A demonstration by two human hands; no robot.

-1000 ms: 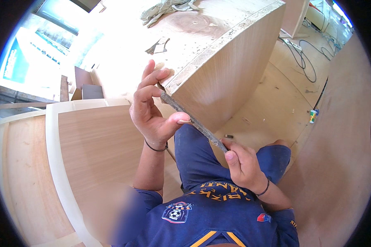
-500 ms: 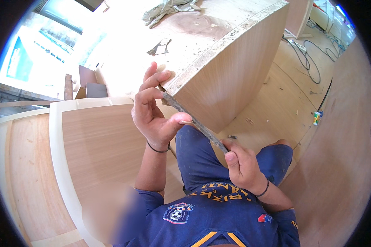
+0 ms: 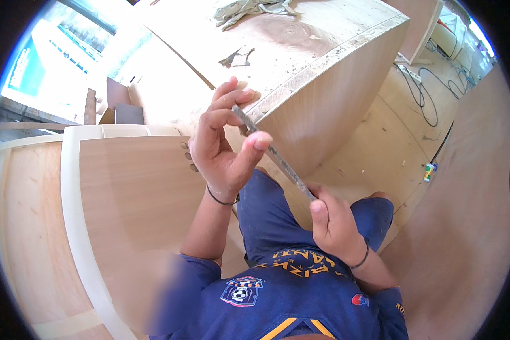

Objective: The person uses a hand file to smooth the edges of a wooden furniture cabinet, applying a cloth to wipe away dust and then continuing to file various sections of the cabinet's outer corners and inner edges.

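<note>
A long, thin, narrow grey strip (image 3: 288,170) with a stained edge slants between my hands above my lap; I cannot tell its exact kind. My right hand (image 3: 339,229) grips its lower end, thumb on top. At the upper end my left hand (image 3: 221,150) has its index fingertip against the strip and its thumb across it, while the other fingers curl loosely upward. Those fingers are beside the near corner of a large wooden panel box (image 3: 328,107), whose pale top edge is rough and spotted.
On the box's dusty top lie a crumpled grey cloth or glove (image 3: 249,11) and a dark-and-white scrap (image 3: 238,58). A framed wood panel (image 3: 136,198) stands at left. Black cable (image 3: 422,105) and a small green-and-white tube (image 3: 429,171) lie on the floor at right. Another panel (image 3: 464,215) rises there.
The view has shifted slightly. My left hand has moved up and right with the strip's upper end, its thumb lifting higher. My right hand keeps its grip on the lower end.
</note>
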